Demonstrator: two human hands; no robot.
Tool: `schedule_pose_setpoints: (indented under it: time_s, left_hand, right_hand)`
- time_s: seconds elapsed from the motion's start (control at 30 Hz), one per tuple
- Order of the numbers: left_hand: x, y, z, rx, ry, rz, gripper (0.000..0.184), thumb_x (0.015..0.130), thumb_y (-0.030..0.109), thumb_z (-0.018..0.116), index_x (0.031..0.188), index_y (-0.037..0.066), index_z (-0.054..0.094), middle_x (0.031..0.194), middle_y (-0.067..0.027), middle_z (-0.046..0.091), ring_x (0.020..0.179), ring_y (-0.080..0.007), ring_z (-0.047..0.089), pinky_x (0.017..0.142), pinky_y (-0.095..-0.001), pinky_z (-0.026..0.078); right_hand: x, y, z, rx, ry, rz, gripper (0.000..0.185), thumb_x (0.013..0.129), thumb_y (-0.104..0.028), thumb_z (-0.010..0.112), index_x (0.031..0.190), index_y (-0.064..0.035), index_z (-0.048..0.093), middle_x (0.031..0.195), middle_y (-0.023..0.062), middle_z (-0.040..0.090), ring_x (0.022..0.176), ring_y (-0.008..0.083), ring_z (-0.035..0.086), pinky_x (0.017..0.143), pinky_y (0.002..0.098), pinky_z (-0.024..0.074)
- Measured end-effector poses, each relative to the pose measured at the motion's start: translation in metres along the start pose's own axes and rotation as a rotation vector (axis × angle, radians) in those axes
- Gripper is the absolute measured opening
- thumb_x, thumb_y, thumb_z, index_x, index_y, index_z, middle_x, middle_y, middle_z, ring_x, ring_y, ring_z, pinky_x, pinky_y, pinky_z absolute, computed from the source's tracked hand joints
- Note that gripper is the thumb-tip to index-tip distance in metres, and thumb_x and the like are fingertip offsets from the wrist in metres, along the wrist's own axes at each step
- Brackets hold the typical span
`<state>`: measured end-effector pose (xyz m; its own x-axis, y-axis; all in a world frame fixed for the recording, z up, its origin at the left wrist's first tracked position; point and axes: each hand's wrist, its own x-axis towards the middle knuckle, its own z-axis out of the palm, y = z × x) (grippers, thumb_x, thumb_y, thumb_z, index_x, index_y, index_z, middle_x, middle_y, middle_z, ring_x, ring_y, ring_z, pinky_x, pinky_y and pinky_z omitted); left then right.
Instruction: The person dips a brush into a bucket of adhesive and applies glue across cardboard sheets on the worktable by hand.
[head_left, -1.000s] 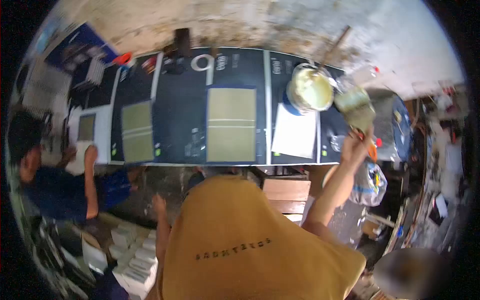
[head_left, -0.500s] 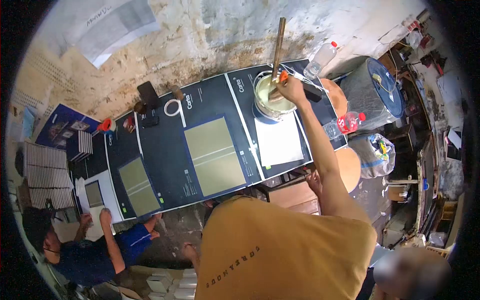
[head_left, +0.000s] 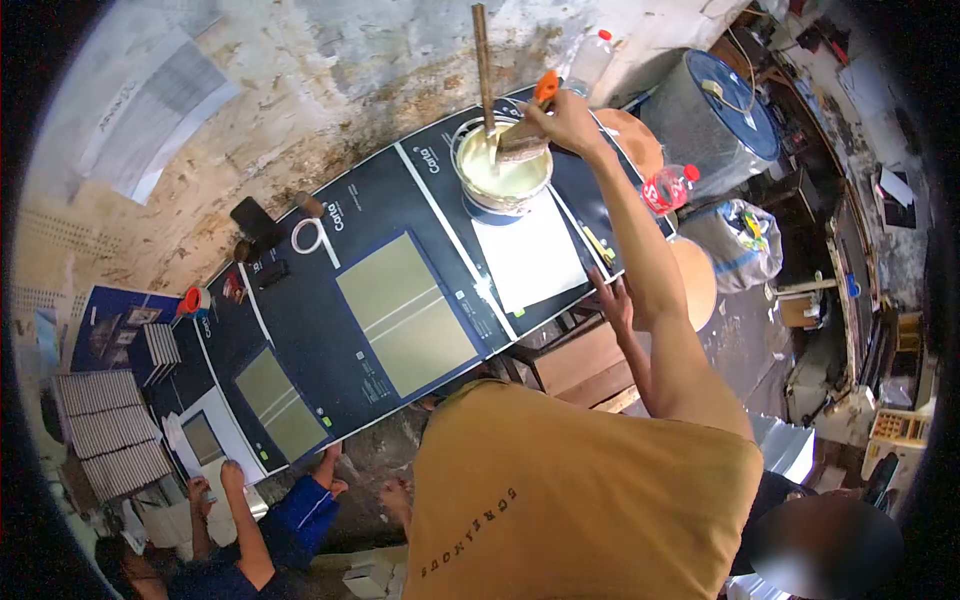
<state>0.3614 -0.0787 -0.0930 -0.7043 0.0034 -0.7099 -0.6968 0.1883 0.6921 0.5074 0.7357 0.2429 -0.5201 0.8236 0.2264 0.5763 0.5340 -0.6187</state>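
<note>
My right hand grips a wide brush with an orange end showing above the fist. Its flat brown head tilts over the rim of a white bucket of creamy off-white paste. A long wooden stick stands upright in that paste. Under the bucket lies a white sheet. Nearer the table's middle is a blue-bordered greenish-grey board with pale stripes across it. My left hand is not visible. Another hand, fingers apart, shows near the table edge; its arm disappears behind mine, and whose it is stays hidden.
A seated person's hand works at a small board, left. A second striped board, a tape roll and stacked books are around. Bottles, round stools and a drum stand right. Another person is at lower right.
The brush has come up out of the bucket, so more of its head shows. The other hand has risen to the table edge. The whole view has shifted.
</note>
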Motion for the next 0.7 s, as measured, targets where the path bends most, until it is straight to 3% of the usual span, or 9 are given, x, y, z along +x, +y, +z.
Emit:
schedule_pose_setpoints:
  time_s: [0.07, 0.17, 0.23, 0.27, 0.37, 0.5, 0.63, 0.67, 0.7]
  left_hand:
    - [0.009, 0.027, 0.010, -0.025, 0.003, 0.112, 0.040, 0.102, 0.031, 0.050, 0.072, 0.005, 0.050, 0.067, -0.0064, 0.054, 0.060, -0.0135, 0.049, 0.057, -0.0291, 0.040]
    - [0.026, 0.087, 0.028, -0.031, 0.017, 0.327, 0.040, 0.102, 0.031, 0.050, 0.073, 0.005, 0.051, 0.068, -0.0055, 0.054, 0.060, -0.0124, 0.049, 0.058, -0.0286, 0.039]
    - [0.031, 0.117, 0.035, -0.025, 0.038, 0.406, 0.039, 0.102, 0.031, 0.051, 0.073, 0.004, 0.051, 0.068, -0.0048, 0.054, 0.060, -0.0117, 0.048, 0.058, -0.0282, 0.039]
    - [0.031, 0.128, 0.037, -0.023, 0.053, 0.443, 0.039, 0.102, 0.031, 0.051, 0.074, 0.004, 0.051, 0.068, -0.0045, 0.054, 0.061, -0.0114, 0.048, 0.058, -0.0280, 0.039]
    - [0.020, 0.139, 0.042, 0.010, 0.106, 0.490, 0.039, 0.103, 0.031, 0.052, 0.074, 0.004, 0.052, 0.068, -0.0035, 0.054, 0.061, -0.0103, 0.047, 0.058, -0.0274, 0.039]
    - [-0.012, 0.117, 0.065, 0.156, 0.191, 0.569, 0.039, 0.103, 0.031, 0.052, 0.075, 0.003, 0.053, 0.068, -0.0022, 0.053, 0.062, -0.0090, 0.047, 0.058, -0.0266, 0.038]
    - [-0.047, 0.106, 0.121, 0.345, 0.190, 0.923, 0.039, 0.103, 0.031, 0.053, 0.076, 0.003, 0.054, 0.069, -0.0010, 0.053, 0.062, -0.0076, 0.046, 0.059, -0.0258, 0.038]
    - [-0.061, 0.140, 0.120, 0.623, -0.035, 0.598, 0.035, 0.102, 0.031, 0.055, 0.109, -0.002, 0.064, 0.095, -0.0040, 0.063, 0.086, -0.0148, 0.057, 0.079, -0.0292, 0.046]
    - [-0.058, 0.148, 0.130, 0.557, -0.117, 0.583, 0.033, 0.102, 0.029, 0.056, 0.112, -0.002, 0.063, 0.099, -0.0052, 0.064, 0.090, -0.0156, 0.059, 0.083, -0.0292, 0.046]
  right_hand:
    - [-0.006, -0.004, 0.003, -0.012, 0.010, -0.049, 0.057, 0.085, -0.052, 0.068, 0.068, 0.0023, 0.062, 0.062, 0.0226, 0.062, 0.065, 0.0391, 0.067, 0.062, 0.0449, 0.0494]
    - [-0.008, -0.007, 0.014, -0.033, -0.210, -0.040, 0.053, 0.089, -0.051, 0.064, 0.081, 0.0008, 0.064, 0.075, 0.0254, 0.067, 0.074, 0.0438, 0.067, 0.066, 0.0467, 0.0505]
    - [-0.003, 0.010, 0.034, -0.070, -0.193, -0.168, 0.049, 0.093, -0.048, 0.061, 0.088, 0.0010, 0.062, 0.064, 0.0135, 0.066, 0.060, 0.0256, 0.069, 0.057, 0.0384, 0.0527]
    - [0.001, 0.008, 0.035, -0.135, -0.302, -0.119, 0.048, 0.093, -0.047, 0.059, 0.092, 0.0005, 0.063, 0.064, 0.0141, 0.067, 0.064, 0.0268, 0.071, 0.059, 0.0394, 0.0548]
    - [0.019, 0.000, 0.035, -0.145, -0.369, -0.094, 0.048, 0.092, -0.046, 0.056, 0.090, 0.0007, 0.067, 0.087, 0.0291, 0.068, 0.085, 0.0463, 0.067, 0.077, 0.0495, 0.0529]
    - [0.029, -0.031, 0.002, -0.072, -0.471, -0.040, 0.049, 0.093, -0.047, 0.057, 0.100, 0.0020, 0.061, 0.077, 0.0209, 0.069, 0.066, 0.0291, 0.071, 0.061, 0.0399, 0.0563]
    - [0.033, -0.056, -0.006, -0.233, -0.218, -0.286, 0.050, 0.094, -0.049, 0.056, 0.096, 0.0002, 0.059, 0.076, 0.0200, 0.067, 0.070, 0.0385, 0.067, 0.066, 0.0455, 0.0520]
    - [0.029, -0.073, -0.010, -0.199, -0.241, -0.231, 0.053, 0.090, -0.047, 0.061, 0.119, -0.0039, 0.052, 0.091, 0.0217, 0.070, 0.084, 0.0430, 0.067, 0.075, 0.0528, 0.0513]
    - [0.019, -0.084, -0.009, -0.179, -0.193, -0.277, 0.053, 0.090, -0.046, 0.062, 0.121, -0.0041, 0.051, 0.090, 0.0216, 0.070, 0.084, 0.0431, 0.067, 0.075, 0.0526, 0.0512]
